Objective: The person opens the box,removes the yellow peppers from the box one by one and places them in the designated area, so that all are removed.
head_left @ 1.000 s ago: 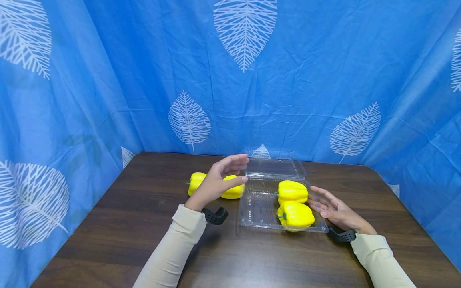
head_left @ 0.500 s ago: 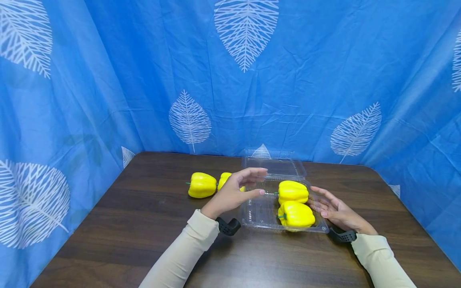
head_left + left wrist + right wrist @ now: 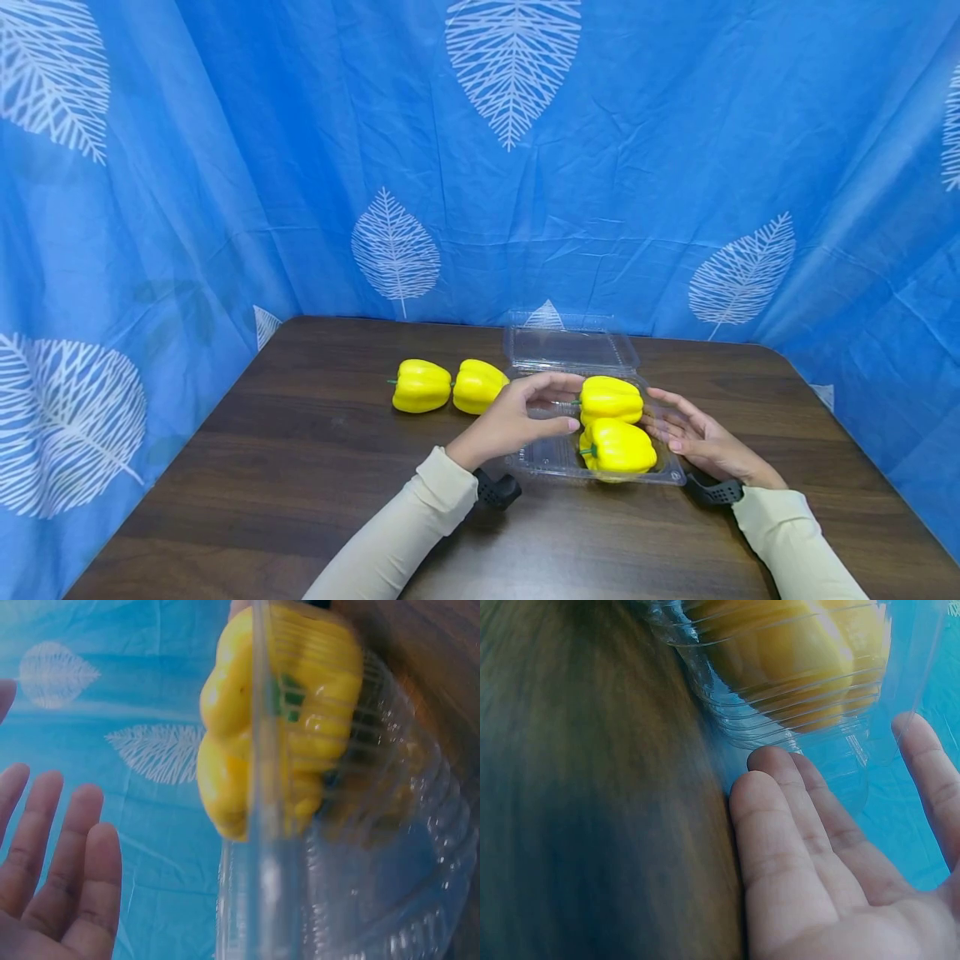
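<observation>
A clear plastic clamshell box [image 3: 551,467] stands on the table with its lid [image 3: 570,350] folded back. Two yellow bell peppers show along its right side, a rear one [image 3: 611,398] and a front one [image 3: 621,450]; whether more lie beneath is hard to tell. Over the box's left part is my left hand [image 3: 513,423], thumb and fingers spread and holding nothing, fingertips close to the rear pepper. My right hand [image 3: 701,442] lies along the right wall, fingers extended; in the right wrist view its fingertips [image 3: 761,795] are at the ribbed plastic, contact unclear.
Two more yellow bell peppers, one farther left [image 3: 422,386] and one nearer the box [image 3: 478,386], lie on the dark wooden table [image 3: 300,467]. A blue curtain [image 3: 600,167] with white leaf prints hangs behind the table and at both sides.
My left hand has moved right, from beside the loose peppers to over the box near the peppers inside, uncovering the loose ones. My right hand and the box look unmoved.
</observation>
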The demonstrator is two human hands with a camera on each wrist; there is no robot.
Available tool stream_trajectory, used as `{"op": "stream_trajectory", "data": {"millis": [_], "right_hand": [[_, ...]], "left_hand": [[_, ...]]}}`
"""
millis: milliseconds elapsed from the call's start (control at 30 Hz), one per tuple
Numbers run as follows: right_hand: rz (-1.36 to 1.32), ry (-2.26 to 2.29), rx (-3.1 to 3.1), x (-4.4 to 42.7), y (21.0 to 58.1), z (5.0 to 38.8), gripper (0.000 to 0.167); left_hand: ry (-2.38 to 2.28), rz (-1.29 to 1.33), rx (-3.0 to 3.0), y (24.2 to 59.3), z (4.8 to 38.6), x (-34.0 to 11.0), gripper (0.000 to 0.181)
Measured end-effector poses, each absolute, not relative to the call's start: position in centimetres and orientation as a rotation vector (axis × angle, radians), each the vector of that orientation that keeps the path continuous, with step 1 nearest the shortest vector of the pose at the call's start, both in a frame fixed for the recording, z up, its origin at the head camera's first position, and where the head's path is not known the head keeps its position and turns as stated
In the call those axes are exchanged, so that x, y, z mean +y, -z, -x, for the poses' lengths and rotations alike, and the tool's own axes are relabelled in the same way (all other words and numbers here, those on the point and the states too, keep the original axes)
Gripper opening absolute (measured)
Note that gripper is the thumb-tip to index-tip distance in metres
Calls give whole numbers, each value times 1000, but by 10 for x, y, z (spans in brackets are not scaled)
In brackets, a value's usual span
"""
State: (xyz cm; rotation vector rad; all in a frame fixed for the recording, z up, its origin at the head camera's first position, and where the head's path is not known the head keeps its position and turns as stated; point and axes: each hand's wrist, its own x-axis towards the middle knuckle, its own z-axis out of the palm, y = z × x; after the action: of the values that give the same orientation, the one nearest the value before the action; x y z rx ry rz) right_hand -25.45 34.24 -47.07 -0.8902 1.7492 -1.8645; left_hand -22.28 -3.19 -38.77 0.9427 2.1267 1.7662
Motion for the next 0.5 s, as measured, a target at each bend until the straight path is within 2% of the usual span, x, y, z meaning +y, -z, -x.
{"op": "stream_trajectory", "data": {"millis": [500], "right_hand": [[888, 1865, 1726, 343, 469, 253, 64]], "left_hand": [[-1732, -862, 2164, 397, 225, -10, 56]]}}
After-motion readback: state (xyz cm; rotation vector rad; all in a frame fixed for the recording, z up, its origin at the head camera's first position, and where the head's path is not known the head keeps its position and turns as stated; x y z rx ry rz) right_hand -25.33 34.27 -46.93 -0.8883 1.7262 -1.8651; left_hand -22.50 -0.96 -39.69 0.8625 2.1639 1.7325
